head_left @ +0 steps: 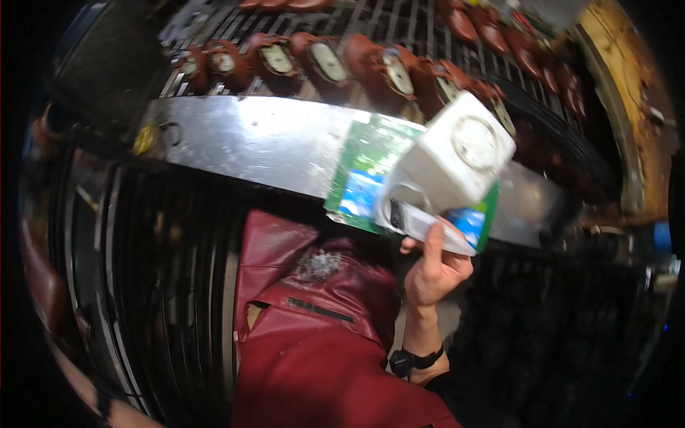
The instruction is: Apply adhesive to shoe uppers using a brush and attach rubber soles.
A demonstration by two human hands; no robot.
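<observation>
My right hand (437, 272) is closed around a pale, translucent flat piece with a black end (428, 227), thumb on top. A white plastic jug (467, 146) tilts just above it, its round-marked base turned up. Whether the flat piece is part of the jug, I cannot tell. Behind both lies a green and blue printed sheet or pack (364, 167) on a metal ledge (264, 139). At the lower left rim, what seems my left hand (77, 378) shows only in part, with a dark band behind it. Its fingers are hidden; a brown leather shoe (44, 274) is nearby.
Brown shoes (328, 60) stand in a row on a slatted rack (399, 18) beyond the ledge; more line the right. A wooden beam (621, 93) edges the far right. Dark upright bars (143, 285) are at left. A dark red apron (314, 357) covers my lap.
</observation>
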